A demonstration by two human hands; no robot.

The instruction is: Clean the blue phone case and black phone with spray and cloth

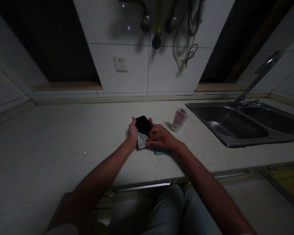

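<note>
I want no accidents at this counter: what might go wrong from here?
The left hand cradles a dark flat object, which might slip onto the worktop. The right hand grips a pale piece at the object's near end; pulling hard might crease it. The cup stands between the right hand and the sink, so a sideways sweep might tip it.
</note>
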